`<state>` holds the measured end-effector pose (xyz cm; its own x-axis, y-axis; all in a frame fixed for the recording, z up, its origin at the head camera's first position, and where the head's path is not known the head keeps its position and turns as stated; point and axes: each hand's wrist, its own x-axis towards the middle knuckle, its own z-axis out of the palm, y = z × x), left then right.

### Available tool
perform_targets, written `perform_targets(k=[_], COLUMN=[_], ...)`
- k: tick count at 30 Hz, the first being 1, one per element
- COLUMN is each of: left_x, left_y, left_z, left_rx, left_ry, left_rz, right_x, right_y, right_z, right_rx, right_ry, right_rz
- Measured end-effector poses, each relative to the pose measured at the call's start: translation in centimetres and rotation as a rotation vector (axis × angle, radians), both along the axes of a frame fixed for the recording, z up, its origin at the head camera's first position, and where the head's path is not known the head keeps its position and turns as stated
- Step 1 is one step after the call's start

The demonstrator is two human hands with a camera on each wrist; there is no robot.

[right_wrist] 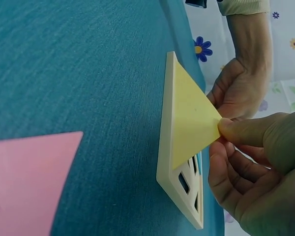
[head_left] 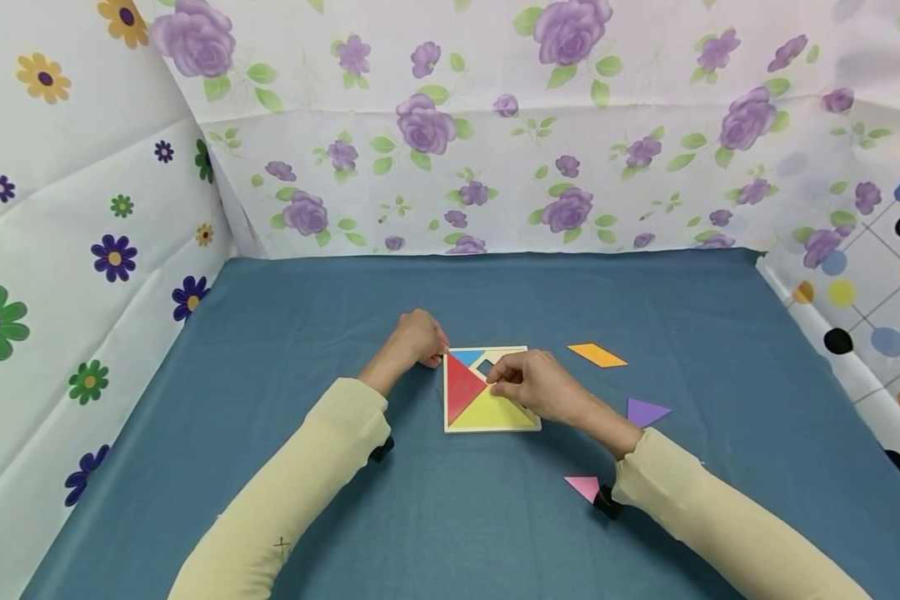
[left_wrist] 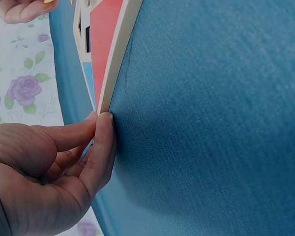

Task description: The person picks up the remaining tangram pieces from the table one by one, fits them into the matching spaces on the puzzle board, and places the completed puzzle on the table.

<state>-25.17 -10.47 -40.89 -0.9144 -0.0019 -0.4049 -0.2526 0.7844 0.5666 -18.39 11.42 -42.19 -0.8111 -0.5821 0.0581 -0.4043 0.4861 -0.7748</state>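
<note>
A square, pale wooden tangram tray (head_left: 487,431) lies on the cloth between the hands. My left hand (head_left: 418,337) pinches its far left corner between thumb and fingers. In the tray are a large red triangle (head_left: 461,390) on the left, a large yellow triangle (head_left: 491,413) along the near side and a blue piece (head_left: 465,357) at the back. With thumb and fingertips my right hand (head_left: 536,383) holds the yellow triangle's tip near the tray's middle. In the right wrist view, the thumb lies on top of the yellow tip. Cut-out openings show in the tray's bare part (right_wrist: 189,184).
Right of the tray lie an orange parallelogram (head_left: 597,355), a purple triangle (head_left: 647,412) and a pink triangle (head_left: 583,486), partly behind the right wrist's black camera (head_left: 607,502). Blue cloth (head_left: 330,317) covers the table. Flower-printed sheets (head_left: 420,183) hang behind and at the sides.
</note>
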Motion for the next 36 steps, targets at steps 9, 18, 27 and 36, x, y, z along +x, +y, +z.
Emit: perform_targets(k=[9, 18, 27, 36], left_x=[-0.1, -0.1, 0.0, -0.2], left_y=[0.1, 0.0, -0.2, -0.2], left_z=[-0.2, -0.1, 0.0, -0.2], left_rx=[-0.003, -0.024, -0.015, -0.02], left_ry=[-0.01, -0.01, 0.004, 0.0], left_rz=[0.019, -0.006, -0.019, -0.01], right_x=[0.0, -0.2, -0.3, -0.4], right_y=[-0.1, -0.2, -0.5, -0.6], right_z=[-0.1, -0.4, -0.7, -1.0], right_rx=[0.021, 0.049, 0.077, 0.103], right_ry=[0.025, 0.094, 0.14, 0.168], right_rz=[-0.008, -0.011, -0.015, -0.004])
